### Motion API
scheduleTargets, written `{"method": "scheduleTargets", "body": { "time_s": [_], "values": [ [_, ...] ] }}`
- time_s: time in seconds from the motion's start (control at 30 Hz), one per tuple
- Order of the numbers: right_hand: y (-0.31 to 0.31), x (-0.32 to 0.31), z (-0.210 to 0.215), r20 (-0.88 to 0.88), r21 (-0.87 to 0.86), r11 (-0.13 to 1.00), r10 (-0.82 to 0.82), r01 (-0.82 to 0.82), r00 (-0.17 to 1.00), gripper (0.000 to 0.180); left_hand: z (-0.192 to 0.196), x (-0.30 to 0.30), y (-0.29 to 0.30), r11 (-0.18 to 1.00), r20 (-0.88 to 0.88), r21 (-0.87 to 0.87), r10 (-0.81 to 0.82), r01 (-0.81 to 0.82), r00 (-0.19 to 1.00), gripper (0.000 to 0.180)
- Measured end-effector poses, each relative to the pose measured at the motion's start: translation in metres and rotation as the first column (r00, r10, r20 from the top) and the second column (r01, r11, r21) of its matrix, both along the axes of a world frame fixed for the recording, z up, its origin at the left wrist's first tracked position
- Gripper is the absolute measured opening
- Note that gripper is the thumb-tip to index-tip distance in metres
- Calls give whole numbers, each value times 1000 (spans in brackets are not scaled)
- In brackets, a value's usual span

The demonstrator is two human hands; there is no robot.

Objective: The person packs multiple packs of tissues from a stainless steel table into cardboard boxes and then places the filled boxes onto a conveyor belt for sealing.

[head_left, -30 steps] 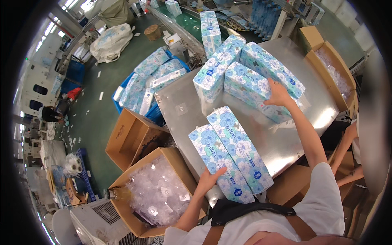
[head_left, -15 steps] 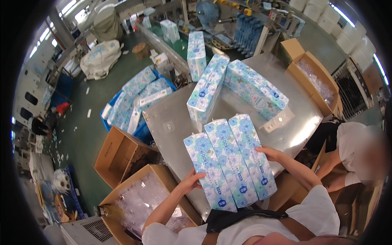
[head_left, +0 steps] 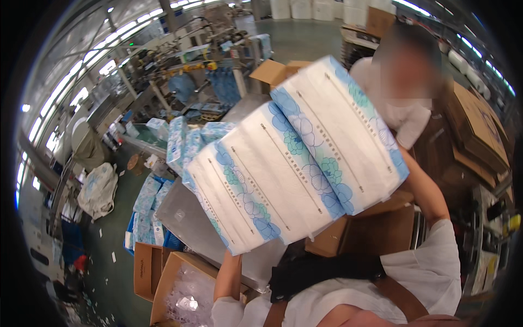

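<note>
We look first at the left hand, hidden behind the near lower corner of the packs; only its bare forearm [head_left: 227, 279] shows, so we cannot tell how spread its fingers are. The right hand is likewise masked at the far end, with the right forearm [head_left: 427, 191] leading up to it, and we cannot tell its finger shape either. Between them we see three oblong soft packs with white faces and blue-and-teal floral bands: a left pack [head_left: 239, 188], a middle pack [head_left: 289, 169] and a right pack [head_left: 340, 128], side by side, touching, raised above the table and tilted up toward the right.

Beneath is the grey metal table [head_left: 190, 215], with more blue floral packs [head_left: 175, 144] toward its far end. As we judge it, grouping and lifting this trio is done, while those others are not yet taken up; more fill a blue plastic crate [head_left: 173, 243].

Below the right pack we find an open brown cardboard box [head_left: 378, 234]; at lower left, another carton [head_left: 165, 275] holds clear crinkled plastic [head_left: 188, 297]. Beyond the packs stands a co-worker in a white top [head_left: 414, 120].
</note>
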State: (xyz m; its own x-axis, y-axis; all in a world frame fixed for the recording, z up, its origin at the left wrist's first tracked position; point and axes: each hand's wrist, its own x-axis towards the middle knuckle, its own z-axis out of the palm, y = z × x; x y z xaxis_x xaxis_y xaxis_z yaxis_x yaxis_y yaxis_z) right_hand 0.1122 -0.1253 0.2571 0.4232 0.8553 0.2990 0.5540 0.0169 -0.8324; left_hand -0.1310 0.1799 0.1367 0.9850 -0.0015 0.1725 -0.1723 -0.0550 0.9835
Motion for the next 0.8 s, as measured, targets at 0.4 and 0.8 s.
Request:
{"method": "scheduleTargets", "body": {
  "time_s": [0.4,0.8],
  "values": [
    [-171,-25,-109,-152,-650,668,-582,363,799,87,-78,-1,-216,446,-453,-879,-676,-166,582,62],
    [-130,-75,-186,605,-621,558,-105,550,789,112,-50,115,-171,233,4,968,-401,98,916,137]
  ]
}}
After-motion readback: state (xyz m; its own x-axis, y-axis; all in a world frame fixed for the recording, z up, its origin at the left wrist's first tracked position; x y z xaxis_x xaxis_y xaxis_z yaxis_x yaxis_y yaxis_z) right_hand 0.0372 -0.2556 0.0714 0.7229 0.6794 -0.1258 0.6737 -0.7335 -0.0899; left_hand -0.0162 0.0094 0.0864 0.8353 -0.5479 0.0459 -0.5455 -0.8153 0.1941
